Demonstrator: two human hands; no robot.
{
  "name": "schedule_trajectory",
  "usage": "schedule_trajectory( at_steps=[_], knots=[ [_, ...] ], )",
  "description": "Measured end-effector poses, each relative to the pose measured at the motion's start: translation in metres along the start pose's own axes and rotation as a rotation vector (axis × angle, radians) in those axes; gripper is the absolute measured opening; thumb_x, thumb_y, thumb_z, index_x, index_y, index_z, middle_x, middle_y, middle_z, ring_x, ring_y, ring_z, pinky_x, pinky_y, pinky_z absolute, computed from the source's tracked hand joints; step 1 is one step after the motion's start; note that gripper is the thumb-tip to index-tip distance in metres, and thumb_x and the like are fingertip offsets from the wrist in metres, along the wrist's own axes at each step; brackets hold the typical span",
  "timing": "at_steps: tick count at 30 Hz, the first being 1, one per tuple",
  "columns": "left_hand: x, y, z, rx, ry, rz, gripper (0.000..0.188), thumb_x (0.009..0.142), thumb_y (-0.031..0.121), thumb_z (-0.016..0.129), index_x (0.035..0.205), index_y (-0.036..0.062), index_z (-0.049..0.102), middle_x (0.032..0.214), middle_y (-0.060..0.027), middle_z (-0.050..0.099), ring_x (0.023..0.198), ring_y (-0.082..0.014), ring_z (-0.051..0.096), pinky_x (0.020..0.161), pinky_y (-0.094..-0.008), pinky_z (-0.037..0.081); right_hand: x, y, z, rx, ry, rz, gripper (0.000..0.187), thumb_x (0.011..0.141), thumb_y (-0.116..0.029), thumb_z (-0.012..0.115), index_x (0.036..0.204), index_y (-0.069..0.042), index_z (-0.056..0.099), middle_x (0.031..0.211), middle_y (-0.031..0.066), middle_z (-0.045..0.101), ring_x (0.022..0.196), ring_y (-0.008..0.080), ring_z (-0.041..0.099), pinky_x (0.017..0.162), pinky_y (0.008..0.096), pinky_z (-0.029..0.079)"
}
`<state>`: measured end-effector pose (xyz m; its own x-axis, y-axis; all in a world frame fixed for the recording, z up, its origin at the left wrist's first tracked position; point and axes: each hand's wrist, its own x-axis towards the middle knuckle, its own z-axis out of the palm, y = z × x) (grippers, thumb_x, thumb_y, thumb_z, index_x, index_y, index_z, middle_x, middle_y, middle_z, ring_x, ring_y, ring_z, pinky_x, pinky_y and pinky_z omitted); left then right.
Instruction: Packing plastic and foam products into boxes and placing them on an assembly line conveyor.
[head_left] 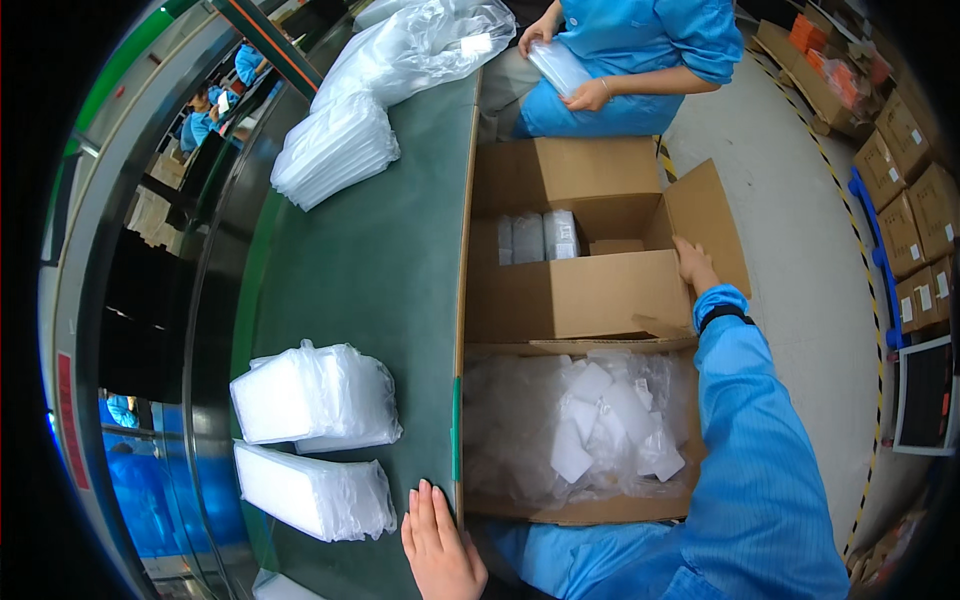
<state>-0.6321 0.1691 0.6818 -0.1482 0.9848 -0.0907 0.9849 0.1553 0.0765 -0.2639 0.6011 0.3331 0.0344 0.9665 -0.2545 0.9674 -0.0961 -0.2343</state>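
Note:
My left hand [440,545] lies flat at the edge of the green worktop [330,265], fingers stretched out, beside a stack of white sheets in clear plastic [315,492]. My right hand [695,265] reaches out and grips the near right corner of an open cardboard box [610,295], by its raised right flap; the fingertips are partly hidden. Inside that box, several plastic-wrapped packs [530,238] stand in a row toward the left. Closer to me, a second open carton [600,512] has a clear plastic liner and loose white pieces [605,420].
Another wrapped stack [315,395] and a large bagged bundle [340,140] rest on the worktop. Across from me, a person in blue [640,60] holds a clear wrapped pack [560,70]. Stacked cartons [915,200] stand at far right beyond a striped floor line [860,230].

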Motion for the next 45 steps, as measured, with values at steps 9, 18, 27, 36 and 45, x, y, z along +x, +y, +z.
schedule_trajectory(
  at_steps=[9, 18, 27, 36, 45],
  knots=[
    [0.000, 0.000, 0.001, -0.009, 0.013, 0.017, 0.060, 0.082, 0.007, 0.049, 0.137, -0.0070, 0.030, 0.141, -0.0240, 0.033, 0.131, -0.0368, 0.034, 0.105, -0.0435, 0.030, -0.006, -0.008, -0.031, -0.191, -0.026, -0.035, 0.048, 0.083, -0.015, 0.050, 0.130, -0.016, 0.047, 0.127, 0.0153, 0.048, 0.126, 0.0325, 0.036, 0.104, 0.0502, 0.027],
    [-0.004, 0.000, 0.001, -0.014, 0.061, 0.033, 0.062, 0.080, 0.006, 0.049, 0.138, -0.0057, 0.029, 0.143, -0.0226, 0.032, 0.132, -0.0351, 0.033, 0.106, -0.0430, 0.029, -0.113, 0.038, -0.085, -0.010, 0.349, -0.638, 0.021, 0.079, -0.016, 0.059, 0.100, -0.009, 0.060, 0.106, 0.0123, 0.053, 0.109, 0.0295, 0.047, 0.097, 0.0489, 0.032],
    [-0.006, 0.002, 0.001, -0.036, 0.088, 0.052, 0.063, 0.080, 0.004, 0.049, 0.138, -0.0056, 0.028, 0.143, -0.0223, 0.031, 0.133, -0.0352, 0.031, 0.106, -0.0427, 0.029, -0.156, 0.064, -0.082, 0.347, 0.131, -0.656, 0.020, 0.080, -0.008, 0.058, 0.100, -0.004, 0.059, 0.104, 0.0142, 0.056, 0.107, 0.0330, 0.048, 0.092, 0.0387, 0.040],
    [-0.008, 0.002, 0.001, -0.021, 0.110, 0.073, 0.062, 0.080, 0.004, 0.049, 0.138, -0.0059, 0.029, 0.143, -0.0226, 0.032, 0.132, -0.0356, 0.032, 0.106, -0.0429, 0.029, -0.173, 0.068, -0.086, 0.540, -0.347, -0.505, 0.029, 0.089, -0.024, 0.049, 0.090, -0.002, 0.067, 0.096, 0.0113, 0.065, 0.094, 0.0227, 0.058, 0.086, 0.0336, 0.044],
    [-0.007, 0.002, 0.003, -0.098, 0.106, 0.052, 0.070, 0.070, 0.001, 0.051, 0.136, -0.0083, 0.030, 0.143, -0.0241, 0.031, 0.134, -0.0385, 0.029, 0.108, -0.0479, 0.023, -0.172, 0.060, -0.079, 0.501, -0.268, -0.424, 0.027, 0.088, -0.026, 0.057, 0.093, 0.000, 0.064, 0.083, 0.0134, 0.065, 0.080, 0.0234, 0.061, 0.071, 0.0328, 0.048]
  ],
)
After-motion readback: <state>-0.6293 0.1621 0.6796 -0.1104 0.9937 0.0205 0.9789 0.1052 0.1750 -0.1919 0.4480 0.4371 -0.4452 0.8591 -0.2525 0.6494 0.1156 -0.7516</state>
